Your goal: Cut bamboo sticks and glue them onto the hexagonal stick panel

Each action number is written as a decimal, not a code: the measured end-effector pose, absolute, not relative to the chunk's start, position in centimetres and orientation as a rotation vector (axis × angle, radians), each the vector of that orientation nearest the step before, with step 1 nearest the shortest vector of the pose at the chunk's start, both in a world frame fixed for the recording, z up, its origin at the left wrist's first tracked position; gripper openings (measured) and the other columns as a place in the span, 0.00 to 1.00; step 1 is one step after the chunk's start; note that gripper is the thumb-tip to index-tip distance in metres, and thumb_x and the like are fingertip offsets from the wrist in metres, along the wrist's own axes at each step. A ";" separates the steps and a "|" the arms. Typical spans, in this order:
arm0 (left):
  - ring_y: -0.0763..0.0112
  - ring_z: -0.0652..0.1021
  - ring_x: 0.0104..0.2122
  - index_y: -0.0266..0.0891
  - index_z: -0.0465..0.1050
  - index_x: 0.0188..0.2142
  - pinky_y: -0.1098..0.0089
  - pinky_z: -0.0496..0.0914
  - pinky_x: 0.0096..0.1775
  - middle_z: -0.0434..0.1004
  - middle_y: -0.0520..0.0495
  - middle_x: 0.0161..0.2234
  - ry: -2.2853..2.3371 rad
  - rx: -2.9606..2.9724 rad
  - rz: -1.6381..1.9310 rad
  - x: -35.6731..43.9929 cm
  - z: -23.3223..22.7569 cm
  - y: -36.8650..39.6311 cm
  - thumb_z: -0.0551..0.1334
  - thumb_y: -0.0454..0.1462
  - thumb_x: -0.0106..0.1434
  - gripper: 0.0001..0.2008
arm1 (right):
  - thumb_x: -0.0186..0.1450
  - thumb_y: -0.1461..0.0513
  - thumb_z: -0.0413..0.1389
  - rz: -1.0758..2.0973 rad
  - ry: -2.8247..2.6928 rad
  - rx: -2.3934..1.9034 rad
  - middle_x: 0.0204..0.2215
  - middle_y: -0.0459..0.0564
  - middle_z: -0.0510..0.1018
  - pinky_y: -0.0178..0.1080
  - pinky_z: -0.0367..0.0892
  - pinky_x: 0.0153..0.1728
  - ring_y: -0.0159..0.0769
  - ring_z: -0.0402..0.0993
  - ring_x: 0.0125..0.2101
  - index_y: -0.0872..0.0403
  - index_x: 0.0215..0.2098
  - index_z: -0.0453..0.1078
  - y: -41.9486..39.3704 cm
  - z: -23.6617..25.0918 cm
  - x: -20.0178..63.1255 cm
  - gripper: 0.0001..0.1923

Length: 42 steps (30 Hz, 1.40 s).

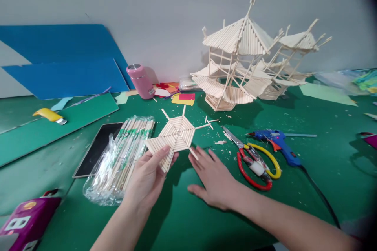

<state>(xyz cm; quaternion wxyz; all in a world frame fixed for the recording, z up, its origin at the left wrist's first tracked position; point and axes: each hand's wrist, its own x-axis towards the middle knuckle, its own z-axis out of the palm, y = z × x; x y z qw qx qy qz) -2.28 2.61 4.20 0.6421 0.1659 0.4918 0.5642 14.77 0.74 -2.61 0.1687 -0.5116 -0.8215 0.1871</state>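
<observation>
"What bounds the hands?"
"Stick packet [126, 157] at left, scissors [246, 148] at right; green tabletop [176, 219] fills the gap, lower centre."
"Their pose?"
"Left hand [151, 170] pinches the stick panel [179, 133], mid-frame; right hand [215, 180] palm down, fingers spread, beside it."

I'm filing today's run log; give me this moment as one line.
left hand: holds stick panel; right hand: open by panel, contact unclear; right side: scissors, glue gun; left side: bagged sticks; behind: stick models
</observation>
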 end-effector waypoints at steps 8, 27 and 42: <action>0.71 0.77 0.27 0.31 0.76 0.28 0.73 0.73 0.30 0.79 0.45 0.27 1.020 0.419 1.216 -0.3 4.3 2.3 0.65 0.26 0.49 0.05 | 0.58 0.54 0.55 0.910 -1.901 -1.292 0.57 0.57 0.58 0.45 0.54 0.53 0.41 0.54 0.56 0.55 0.60 0.45 0.1 -0.8 15.4 0.37; 0.70 0.78 0.27 0.30 0.75 0.31 0.75 0.71 0.27 0.80 0.43 0.29 1.038 0.370 1.289 -0.1 4.2 3.5 0.61 0.25 0.53 0.06 | 0.58 0.58 0.53 1.409 -0.504 -1.015 0.13 0.35 0.48 0.29 0.41 0.13 0.24 0.41 0.14 0.53 0.17 0.51 0.1 0.0 17.1 0.17; 0.73 0.77 0.23 0.32 0.74 0.30 0.77 0.70 0.26 0.79 0.48 0.26 1.017 0.334 1.203 1.6 4.3 2.7 0.66 0.28 0.47 0.08 | 0.52 0.57 0.61 1.531 -0.943 -1.007 0.32 0.46 0.69 0.33 0.59 0.24 0.29 0.62 0.26 0.52 0.28 0.71 -0.4 -0.2 9.7 0.08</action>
